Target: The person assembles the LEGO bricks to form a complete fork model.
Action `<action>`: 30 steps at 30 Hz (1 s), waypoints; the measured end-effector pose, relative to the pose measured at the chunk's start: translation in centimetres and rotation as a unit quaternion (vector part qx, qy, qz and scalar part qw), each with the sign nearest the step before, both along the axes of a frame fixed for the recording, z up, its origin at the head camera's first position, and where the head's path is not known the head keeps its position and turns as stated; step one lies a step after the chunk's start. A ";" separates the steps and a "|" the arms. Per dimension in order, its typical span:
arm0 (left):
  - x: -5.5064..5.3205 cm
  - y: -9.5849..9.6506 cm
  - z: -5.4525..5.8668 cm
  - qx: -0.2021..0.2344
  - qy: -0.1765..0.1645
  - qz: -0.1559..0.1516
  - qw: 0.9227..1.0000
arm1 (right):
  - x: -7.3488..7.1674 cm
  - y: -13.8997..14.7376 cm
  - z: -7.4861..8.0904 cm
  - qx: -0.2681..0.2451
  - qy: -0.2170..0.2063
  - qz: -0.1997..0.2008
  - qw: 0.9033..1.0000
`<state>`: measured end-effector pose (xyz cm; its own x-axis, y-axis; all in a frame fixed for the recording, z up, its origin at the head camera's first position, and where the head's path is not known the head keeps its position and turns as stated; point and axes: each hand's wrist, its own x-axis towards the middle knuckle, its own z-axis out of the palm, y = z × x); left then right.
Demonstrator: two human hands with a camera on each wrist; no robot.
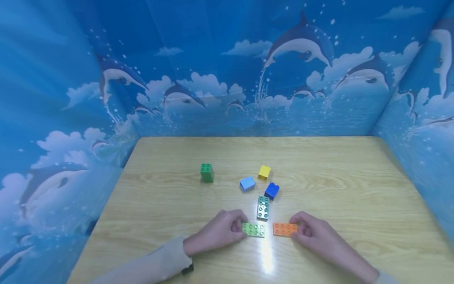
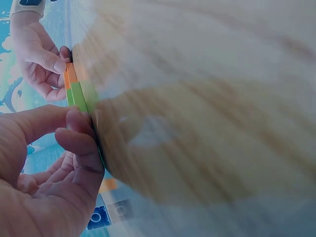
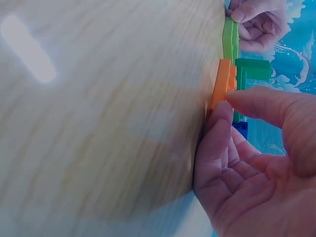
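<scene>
My left hand [image 1: 227,228] pinches the left end of a flat light green building brick [image 1: 253,229] on the table. Across a small gap, my right hand [image 1: 315,234] pinches the right end of a flat orange building brick [image 1: 283,229]. Both bricks lie studs up, roughly in line with each other. Just beyond the gap sits a dark green brick [image 1: 263,208], also studs up. In the right wrist view the orange brick [image 3: 222,81] stands between thumb and fingers, its far end free. The left wrist view shows the light green brick [image 2: 79,96] at the thumb tip.
Farther back are a blue brick [image 1: 272,191], a light blue brick [image 1: 247,184] and a yellow brick [image 1: 264,172]. A tall green block [image 1: 207,173] stands to their left. Near the left sleeve lies a dark object [image 1: 187,269], partly hidden. Dolphin-print curtains [image 1: 213,110] border the wooden table [image 1: 170,157].
</scene>
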<state>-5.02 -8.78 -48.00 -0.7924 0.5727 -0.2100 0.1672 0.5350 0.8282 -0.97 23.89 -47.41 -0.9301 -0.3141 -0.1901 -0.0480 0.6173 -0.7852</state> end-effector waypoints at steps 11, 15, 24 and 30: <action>0.1 0.0 0.0 -0.007 0.004 0.026 1.000 | -0.4 -0.9 0.5 -0.005 0.010 0.023 1.000; 0.0 0.1 -0.1 -0.002 0.007 0.028 1.000 | -0.6 -1.2 0.6 -0.007 0.006 0.028 1.000; -0.2 0.0 -0.4 0.014 0.013 0.019 1.000 | -1.0 -1.8 0.4 -0.007 0.001 0.032 0.999; -0.2 0.1 -0.3 0.011 0.009 0.022 1.000 | -1.1 -2.0 0.4 -0.013 0.001 0.035 0.999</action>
